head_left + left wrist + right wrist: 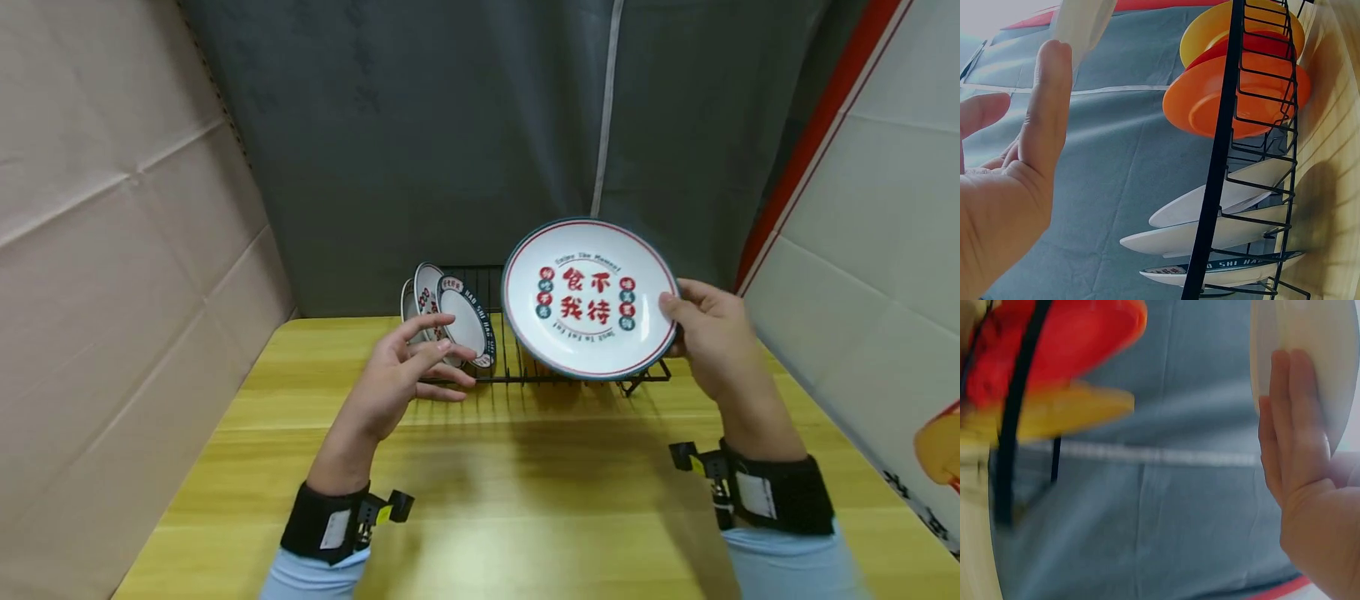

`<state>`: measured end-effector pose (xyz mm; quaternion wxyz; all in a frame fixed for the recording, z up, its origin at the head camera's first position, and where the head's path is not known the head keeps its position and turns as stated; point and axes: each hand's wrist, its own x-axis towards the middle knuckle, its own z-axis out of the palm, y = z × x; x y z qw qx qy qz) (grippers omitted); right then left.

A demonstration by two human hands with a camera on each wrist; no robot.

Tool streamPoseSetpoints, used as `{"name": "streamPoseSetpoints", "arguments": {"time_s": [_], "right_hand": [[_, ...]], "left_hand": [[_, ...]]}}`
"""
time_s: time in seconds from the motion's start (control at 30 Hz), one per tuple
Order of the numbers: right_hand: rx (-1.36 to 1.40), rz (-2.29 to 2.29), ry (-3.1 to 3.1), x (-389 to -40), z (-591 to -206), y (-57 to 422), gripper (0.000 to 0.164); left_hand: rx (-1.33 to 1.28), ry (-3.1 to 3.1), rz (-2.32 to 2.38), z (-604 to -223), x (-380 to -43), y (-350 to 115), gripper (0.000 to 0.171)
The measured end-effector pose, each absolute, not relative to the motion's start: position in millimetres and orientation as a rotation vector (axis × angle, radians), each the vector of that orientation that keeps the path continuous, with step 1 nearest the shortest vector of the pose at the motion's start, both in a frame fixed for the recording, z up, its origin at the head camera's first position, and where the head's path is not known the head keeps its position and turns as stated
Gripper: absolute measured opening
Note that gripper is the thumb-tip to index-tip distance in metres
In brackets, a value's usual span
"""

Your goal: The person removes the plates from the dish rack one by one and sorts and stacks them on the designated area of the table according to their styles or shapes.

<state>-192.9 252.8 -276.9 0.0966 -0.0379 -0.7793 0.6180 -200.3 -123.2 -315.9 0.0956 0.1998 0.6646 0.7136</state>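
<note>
My right hand [712,333] pinches a round white plate [588,300] at its right edge, thumb on the front face, other fingers spread on its back. The plate has a dark rim, a red ring and red characters, and is held up in front of the black wire dish rack [525,380]. My left hand [405,367] is empty, fingers loosely extended, in front of the rack's left end. Behind it, several white plates stand on edge in the rack, the front one a plate with a dark lettered rim [463,321].
In the left wrist view, an orange dish [1191,94], a red dish [1266,42] and a yellow dish [1200,34] stand in the rack's other end, behind the held plate from the head view. The rack stands on a wood-grain table [487,517] before a grey curtain [420,133].
</note>
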Motion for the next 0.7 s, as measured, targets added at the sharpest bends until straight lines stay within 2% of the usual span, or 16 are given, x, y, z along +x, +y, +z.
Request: {"name": "streamPoseSetpoints", "arguments": {"time_s": [0.37, 0.57, 0.7], "right_hand": [[-0.382, 1.999, -2.112, -241.3, -259.5, 355.6, 0.070], [-0.551, 2.116, -2.124, -277.3, -278.6, 394.5, 0.063], [-0.664, 2.081, -2.247, -291.5, -298.4, 409.9, 0.066]], "left_hand": [[0.596, 1.937, 2.123, -317.1, -201.5, -126.6, 0.045], [0.579, 1.940, 2.141, -319.4, -203.0, -128.8, 0.045], [0.576, 1.942, 2.140, -322.7, -203.5, -129.0, 0.044]]}}
